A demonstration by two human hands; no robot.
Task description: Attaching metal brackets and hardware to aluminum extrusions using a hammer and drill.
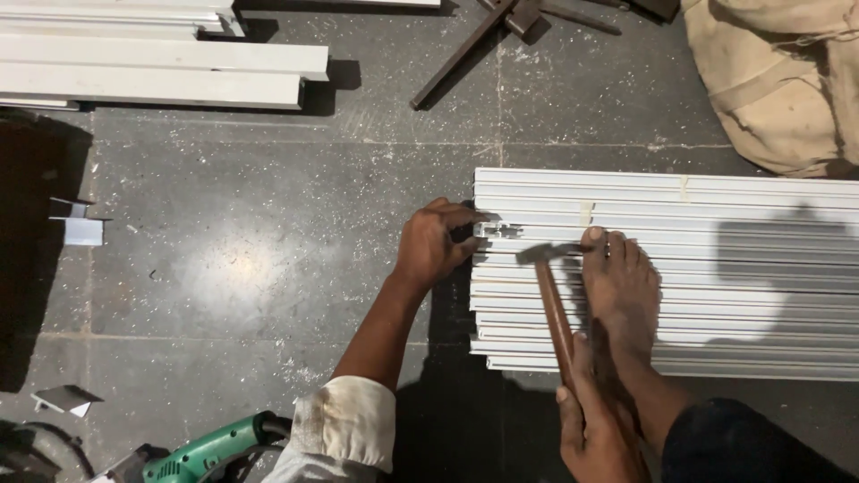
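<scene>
Obs., head view. Stack of white profiles lies flat on the floor, centre-right of frame, long axis running off the right edge; cut ends line up approx. at mid-frame.

L hand is curled closed on a small metal insert at the end of one profile, upper part of the stack's left face, fingertips pinching it against the cut end. R hand, bottom centre-right, is wrapped closed round the wooden handle of a hammer; hammer head sits just beside the insert, over the same profile. A bare foot rests on top of the stack, just right of the hammer head.

Handling (judgement): profiles look hollow, thin-walled, so light per piece and stiff lengthwise, but walls prob. dent or crack under a stray blow. Smooth faces, likely slippery against each other; the foot seems to pin them. Best hold is near the cut end. Insert is small; whether it is seated or only started in the channel can't be told at this res.

Edges/room: fingers lie close to the strike line. Open floor left of the stack gives swing room. Obstacles well apart: more white lengths upper left, dark metal frame top centre, tan sack upper right, green power tool bottom left near the sleeve, metal offcuts at left edge.
</scene>
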